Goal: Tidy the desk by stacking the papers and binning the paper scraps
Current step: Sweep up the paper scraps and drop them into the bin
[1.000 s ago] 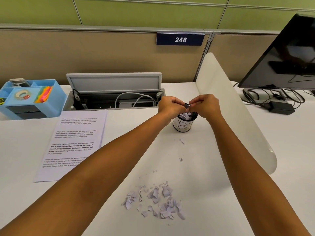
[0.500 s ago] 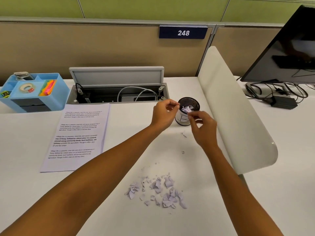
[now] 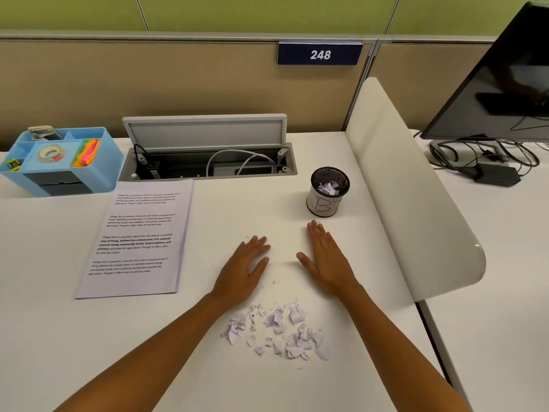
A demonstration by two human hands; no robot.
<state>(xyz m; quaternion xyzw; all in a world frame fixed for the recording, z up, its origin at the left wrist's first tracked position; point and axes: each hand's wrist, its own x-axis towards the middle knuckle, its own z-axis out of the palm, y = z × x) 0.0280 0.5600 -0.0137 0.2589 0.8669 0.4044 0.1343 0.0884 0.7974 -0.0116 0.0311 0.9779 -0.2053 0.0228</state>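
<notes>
Bin point(image 3: 323, 203): small round cup, black mesh inside, white label wrap with hand-drawn letters; stands upright on the desk point(image 3: 59, 337) near the white divider panel point(image 3: 410, 203). Contents: a small heap of torn white pieces lying at the bottom.
Organiser point(image 3: 59, 165): light blue tray at the far left of the desk, several compartments. Contents: a tape roll point(image 3: 49, 153) lying flat in the middle compartment; bright sticky notes point(image 3: 87, 151) standing in the right compartment; a small yellow and black item in the front left compartment; a metal item at the back, kind unclear.
Cable box point(image 3: 208, 165): recessed in the desk, grey lid propped up. Contents: a white cable loop and dark sockets.
Papers point(image 3: 139, 236): printed sheets in one neat stack, lying flat left of centre; long axis runs from near to far, leaning slightly right at the far end; far short edge just in front of the cable box; text faces the wearer.
Paper scraps point(image 3: 276, 331): loose scatter of torn pieces on the desk, between the two forearms, nearer than the hands; a few specks lie between the hands.
Left hand point(image 3: 243, 269): flat on the desk, palm down, fingers together pointing away, holding nothing.
Right hand point(image 3: 325, 257): flat, palm down, fingers extended toward the bin, fingertips just short of it, holding nothing.
Monitor point(image 3: 499, 78): dark screen at far right, cables beneath.
</notes>
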